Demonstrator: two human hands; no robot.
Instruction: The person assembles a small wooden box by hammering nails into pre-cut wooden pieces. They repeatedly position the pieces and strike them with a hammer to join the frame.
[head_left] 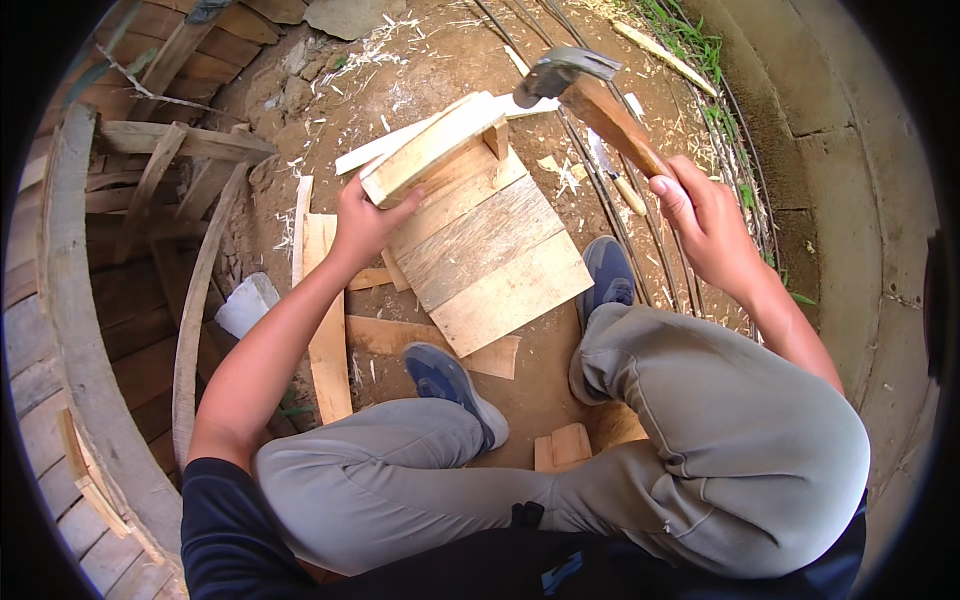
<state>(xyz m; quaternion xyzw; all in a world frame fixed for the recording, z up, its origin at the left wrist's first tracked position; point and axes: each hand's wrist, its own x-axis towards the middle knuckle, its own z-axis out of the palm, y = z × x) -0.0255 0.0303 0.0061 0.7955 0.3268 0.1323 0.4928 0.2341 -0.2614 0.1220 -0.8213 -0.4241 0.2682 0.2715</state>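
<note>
- where the scene runs out on the left, i see a weathered timber frame (75,270), slats showing inside it.
- beside the left forearm sits a pale stone-like block (247,306), and just right of it a long, narrow plank (328,345) lies on the dirt.
- the left hand (365,222) is curled partway, thumb and fingers spread around the near end of a pale board (425,150); it has a firm-looking hold there.
- that board stands along the far left edge of a panel (500,270) made of wooden slats set side by side, which sits in the middle of the scene, slanted, beyond the left shoe (450,385).
- nearer, between the legs, small wood blocks (563,447) rest together.
- the right shoe (608,275) is just beside the panel's right corner.
- a knife (630,195) with a light wooden handle lies farther off, past that shoe.
- above the ground, a claw hammer (607,112) points its head far and left, toward the board's far end; i cannot tell how high.
- the right hand (712,225) wraps the handle's near end, fingers folded round it, thumb laid along it.
- a grey wall (840,180) curves up the right side.
</note>
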